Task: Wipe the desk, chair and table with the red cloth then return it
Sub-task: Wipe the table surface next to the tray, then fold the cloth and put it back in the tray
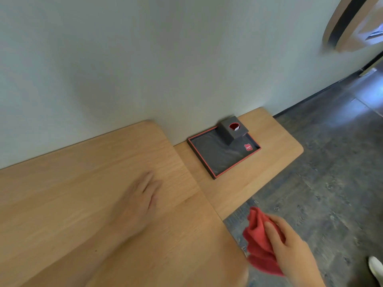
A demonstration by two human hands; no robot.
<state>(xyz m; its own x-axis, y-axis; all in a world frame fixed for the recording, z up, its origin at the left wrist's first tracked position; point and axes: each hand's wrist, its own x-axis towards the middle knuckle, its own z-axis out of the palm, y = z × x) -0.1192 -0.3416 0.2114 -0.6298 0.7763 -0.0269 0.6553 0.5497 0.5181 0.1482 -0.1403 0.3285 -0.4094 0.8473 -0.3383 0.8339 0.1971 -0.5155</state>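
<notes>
The red cloth [259, 243] is bunched in my right hand [290, 249], which hangs over the floor just off the right edge of the wooden desk [72, 204]. My left hand [138, 201] lies flat, palm down and fingers together, on the desk top near its right end, holding nothing. A lower wooden table surface [269, 162] adjoins the desk on the right, against the wall.
A dark tray with a red rim [215, 175] sits on the lower table, with a grey tissue box [232, 129] at its far corner. The pale wall runs behind both surfaces. Dark mottled floor [331, 183] spreads to the right, with a white shoe [376, 268] at the lower right.
</notes>
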